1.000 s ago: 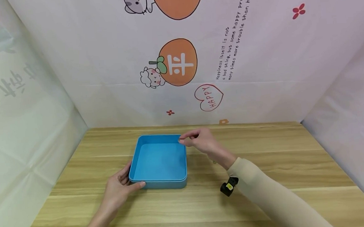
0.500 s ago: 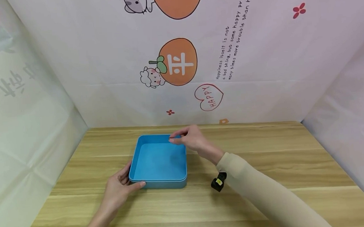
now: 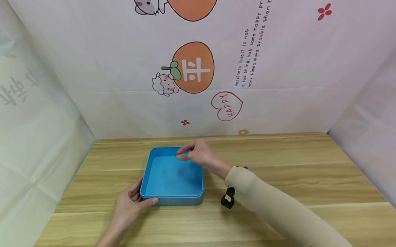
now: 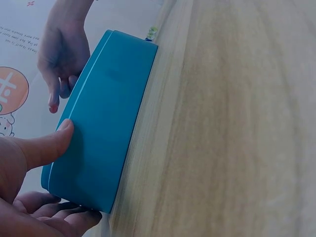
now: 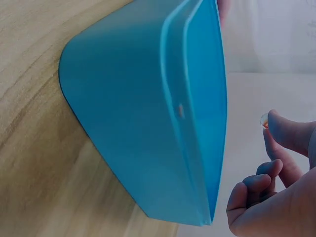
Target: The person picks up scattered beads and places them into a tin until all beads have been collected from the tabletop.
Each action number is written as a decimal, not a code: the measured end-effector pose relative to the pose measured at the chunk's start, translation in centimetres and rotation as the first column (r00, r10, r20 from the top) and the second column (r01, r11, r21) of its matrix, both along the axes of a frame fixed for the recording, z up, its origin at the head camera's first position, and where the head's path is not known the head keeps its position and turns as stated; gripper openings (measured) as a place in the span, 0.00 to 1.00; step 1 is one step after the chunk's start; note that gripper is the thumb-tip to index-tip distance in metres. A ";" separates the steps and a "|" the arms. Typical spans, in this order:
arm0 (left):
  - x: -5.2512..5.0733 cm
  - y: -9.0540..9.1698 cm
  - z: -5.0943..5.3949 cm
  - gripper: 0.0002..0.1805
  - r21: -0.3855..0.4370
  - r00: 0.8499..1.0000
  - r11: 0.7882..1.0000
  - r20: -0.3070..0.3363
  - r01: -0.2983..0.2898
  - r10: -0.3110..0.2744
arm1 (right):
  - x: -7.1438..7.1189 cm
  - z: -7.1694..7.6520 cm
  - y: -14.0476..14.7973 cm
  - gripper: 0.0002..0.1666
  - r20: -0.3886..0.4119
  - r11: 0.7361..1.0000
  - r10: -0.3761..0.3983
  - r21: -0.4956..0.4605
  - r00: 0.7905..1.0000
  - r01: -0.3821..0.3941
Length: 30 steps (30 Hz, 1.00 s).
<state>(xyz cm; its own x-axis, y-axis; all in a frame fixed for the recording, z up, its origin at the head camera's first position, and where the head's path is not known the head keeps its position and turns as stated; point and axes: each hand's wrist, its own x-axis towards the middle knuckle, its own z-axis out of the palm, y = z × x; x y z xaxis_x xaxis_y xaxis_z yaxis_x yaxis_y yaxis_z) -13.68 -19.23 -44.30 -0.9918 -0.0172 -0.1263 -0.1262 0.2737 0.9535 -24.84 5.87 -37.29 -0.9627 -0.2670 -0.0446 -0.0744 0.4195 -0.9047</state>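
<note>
Small clear bead (image 5: 264, 120) with an orange-red centre: clamped between thumb and index finger of the right hand (image 3: 197, 152), above the far part of the open blue box (image 3: 180, 201). Left hand (image 3: 127, 205) grips the box's near-left corner, thumb against the near wall, fingers at the left side. Box rests flat on the counter (image 3: 140, 238).

Right hand and forearm cover the box's far-right corner; the cream right sleeve (image 3: 278, 209) lies across the counter beyond. Small greenish, glassy pieces (image 4: 152, 33) sit just past the box, partly hidden; count unclear. Black wrist device (image 3: 227, 198) hangs under the sleeve.

Box: smooth, square with rounded corners, stepped rim. Counter: pale wood grain. White creased sheeting (image 3: 283, 69) behind, printed with orange fruit and lettering.
</note>
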 end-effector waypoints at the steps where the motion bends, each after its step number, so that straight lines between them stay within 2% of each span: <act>1: 0.0 0.0 0.0 0.56 -0.001 1.000 1.000 0.003 -0.003 0.003 | 0.0 -0.2 -0.1 0.04 0.000 1.000 0.002 -0.001 1.000 -0.002; 13: 0.1 -0.1 -0.1 0.55 0.009 1.000 1.000 -0.002 0.001 -0.001 | -0.1 -0.9 -1.5 0.02 0.010 1.000 -0.012 0.017 1.000 0.011; 21: 0.0 -0.1 -0.3 0.55 0.002 1.000 1.000 -0.001 0.007 -0.007 | -0.3 -1.1 -2.1 0.03 0.012 0.998 -0.011 0.055 1.000 0.011; 30: 0.0 -0.1 -0.3 0.55 0.002 1.000 1.000 -0.002 0.000 0.000 | -0.3 -1.1 -2.7 0.03 0.023 0.999 -0.021 0.049 1.000 0.019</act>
<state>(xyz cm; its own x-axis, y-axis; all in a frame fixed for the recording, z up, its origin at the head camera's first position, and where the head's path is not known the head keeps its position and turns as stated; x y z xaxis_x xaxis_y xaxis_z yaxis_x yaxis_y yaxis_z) -13.72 -19.32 -44.65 -0.9921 -0.0165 -0.1242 -0.1240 0.2718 0.9543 -25.19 3.14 -38.36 -0.9663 -0.2446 -0.0798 -0.0445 0.4643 -0.8845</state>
